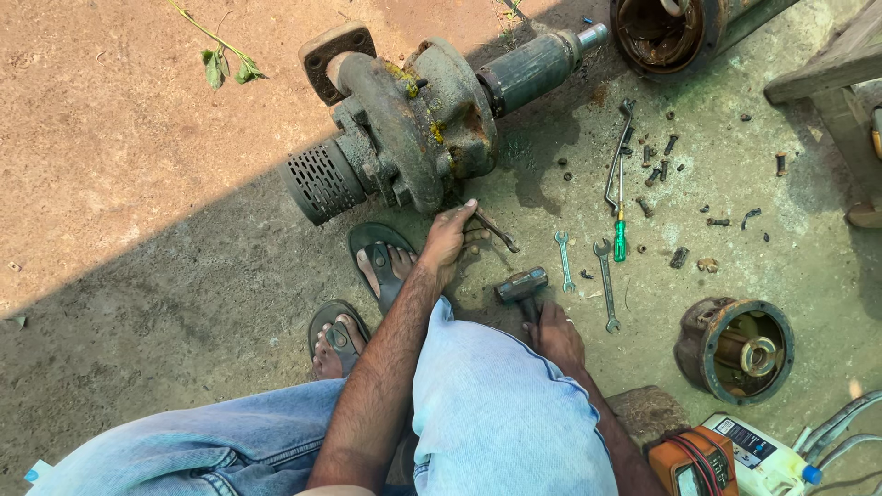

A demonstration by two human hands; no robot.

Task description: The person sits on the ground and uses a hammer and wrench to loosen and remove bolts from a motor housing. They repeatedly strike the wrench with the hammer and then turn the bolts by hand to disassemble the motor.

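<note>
A rusty grey-green pump body [413, 124] with a perforated strainer end lies on the ground ahead of me. My left hand [450, 237] reaches to its lower edge and grips a dark metal tool [494, 230] whose end sticks out to the right. My right hand [556, 335] is closed around the handle of a hammer [522, 287], whose head rests on the ground. My sandalled feet [367, 294] are planted just left of the hands.
Two open-end spanners [588, 271], a green-handled screwdriver [620, 230], a long bent spanner and several loose bolts lie to the right. A round motor housing [735, 347] sits at lower right, another casing [666, 32] at top right. An orange meter [695, 464] is by my knee.
</note>
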